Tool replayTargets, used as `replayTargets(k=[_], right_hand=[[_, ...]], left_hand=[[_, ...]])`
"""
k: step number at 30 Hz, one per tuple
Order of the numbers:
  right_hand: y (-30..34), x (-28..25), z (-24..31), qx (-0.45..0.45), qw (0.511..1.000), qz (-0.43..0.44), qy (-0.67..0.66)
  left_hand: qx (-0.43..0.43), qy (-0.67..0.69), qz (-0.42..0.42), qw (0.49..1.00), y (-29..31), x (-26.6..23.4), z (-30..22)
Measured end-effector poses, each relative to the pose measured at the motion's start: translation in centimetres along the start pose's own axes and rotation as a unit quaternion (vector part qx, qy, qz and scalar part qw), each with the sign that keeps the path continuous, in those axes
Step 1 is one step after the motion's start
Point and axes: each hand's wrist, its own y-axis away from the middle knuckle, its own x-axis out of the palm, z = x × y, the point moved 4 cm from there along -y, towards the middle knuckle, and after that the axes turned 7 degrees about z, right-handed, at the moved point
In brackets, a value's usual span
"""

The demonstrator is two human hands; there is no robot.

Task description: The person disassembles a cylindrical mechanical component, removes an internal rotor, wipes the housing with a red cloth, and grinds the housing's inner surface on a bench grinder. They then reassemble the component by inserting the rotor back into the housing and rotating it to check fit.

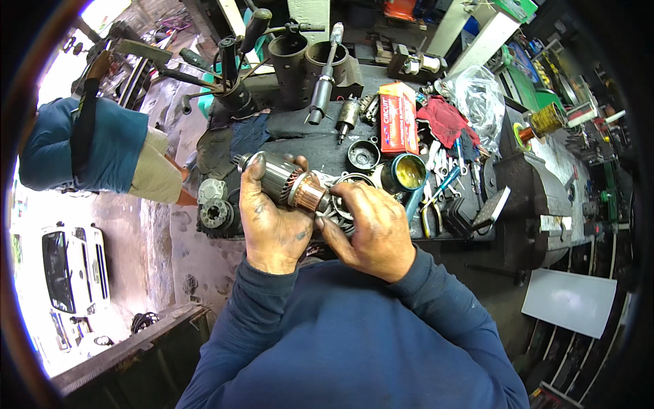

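Over our bench (289, 128): 1 armature (276, 180)

Our L hand (278, 228) grips it; our R hand (371, 221), half-curled, is at its Cu end, contact unclear. Just past, we've 1 open jar (391, 176), 1 red-white box (400, 121), 1 red cloth (444, 121); farther L, 1 person (112, 140).

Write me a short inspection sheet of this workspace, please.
Surface: dark workbench, crowded.
Job's things: rotor with a copper end, held above the bench.
Clutter: red-and-white box, red cloth, pliers, open tub with yellowish contents.
Hands: left hand wraps the rotor; right hand is at its copper end, grip unclear.
Cables: none certain; dark coil at lower left, kind unclear.
Surroundings: another person and white vehicle, both at left.
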Motion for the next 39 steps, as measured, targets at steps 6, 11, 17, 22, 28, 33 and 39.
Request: replayTargets(k=[6,11,17,22,28,33,39], right_hand=[[-0.3,2.6,-0.1,0.218,0.954,0.188,-0.081],[0.3,3.1,0.6,0.264,0.923,0.136,-0.245],[2.7,0.1,0.0,0.201,0.969,-0.019,-0.139],[1.0,-1.5,0.4,-0.023,0.996,-0.048,-0.076],[2.0,-5.1,-1.3,-0.005,0.992,-0.119,-0.027],[4.1,-7.6,-5.8,0.207,0.794,-0.151,-0.551],[3.5,-14.7,-10.1,0.241,0.97,-0.03,-0.015]], left_hand=[[-0.042,-0.017,0.011,0.999,-0.2,-0.8,-0.7],[-0.038,-0.015,0.016,0.999,-0.4,-0.8,-1.3],[-0.05,-0.008,0.041,0.998,0.2,0.7,0.1],[-0.116,0.004,0.127,0.985,1.4,3.5,2.8],[-0.087,-0.125,0.274,0.95,2.8,6.1,4.5],[-0.159,-0.339,0.34,0.862,5.0,4.8,3.7],[-0.104,-0.477,0.211,0.847,6.4,-1.6,-1.0]])
